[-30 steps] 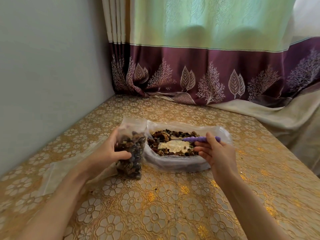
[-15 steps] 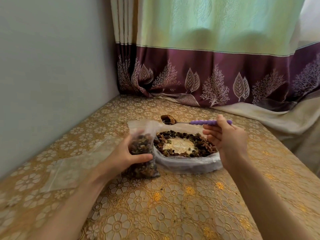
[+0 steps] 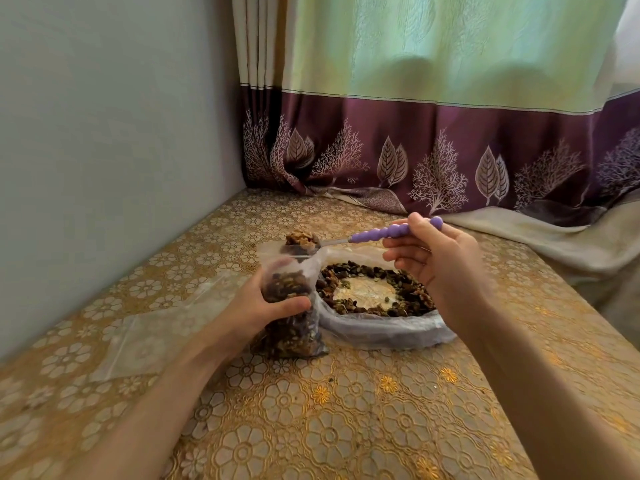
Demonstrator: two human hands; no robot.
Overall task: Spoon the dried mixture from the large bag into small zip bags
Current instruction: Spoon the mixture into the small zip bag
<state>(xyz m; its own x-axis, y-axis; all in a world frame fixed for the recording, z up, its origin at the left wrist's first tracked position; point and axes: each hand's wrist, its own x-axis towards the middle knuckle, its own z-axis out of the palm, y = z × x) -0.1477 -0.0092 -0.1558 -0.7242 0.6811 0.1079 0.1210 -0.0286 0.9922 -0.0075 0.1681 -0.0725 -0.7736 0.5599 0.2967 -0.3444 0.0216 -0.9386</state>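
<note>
Left hand (image 3: 258, 303) grips the small bag (image 3: 291, 306); right hand (image 3: 436, 258) pinches the heaped spoon (image 3: 346, 239). Tip slowly inside the mouth.

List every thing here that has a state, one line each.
small zip bag: upright, mouth open, partly filled
spoon: loaded, bowl at that bag's mouth
large bag: open, mixture ringing a bare centre
left hand: grips the small zip bag
right hand: holds the spoon's purple handle
empty zip bags: flat on the table
</note>
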